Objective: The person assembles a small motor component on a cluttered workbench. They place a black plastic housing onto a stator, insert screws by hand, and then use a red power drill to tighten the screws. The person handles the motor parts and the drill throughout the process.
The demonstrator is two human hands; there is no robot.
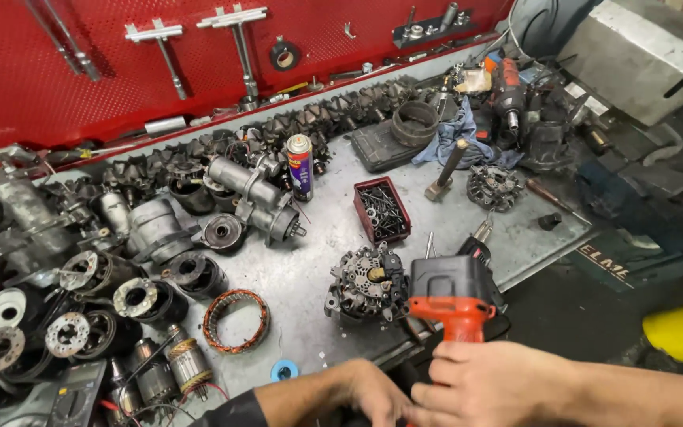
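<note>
My right hand (480,383) grips the handle of a red and black power drill (450,294), held upright at the front edge of the metal bench (310,269). Close beside it, my left hand (369,391) has its fingers curled near the base of the drill's handle; what it holds is hidden. Just behind the drill sits a dark alternator (365,283) on the bench.
Many alternator and starter parts crowd the left half of the bench. A copper stator ring (236,320), a spray can (300,166), a red tray of screws (381,209), a hammer (446,170) and a blue rag (460,134) lie around. A red tool board (120,63) stands behind.
</note>
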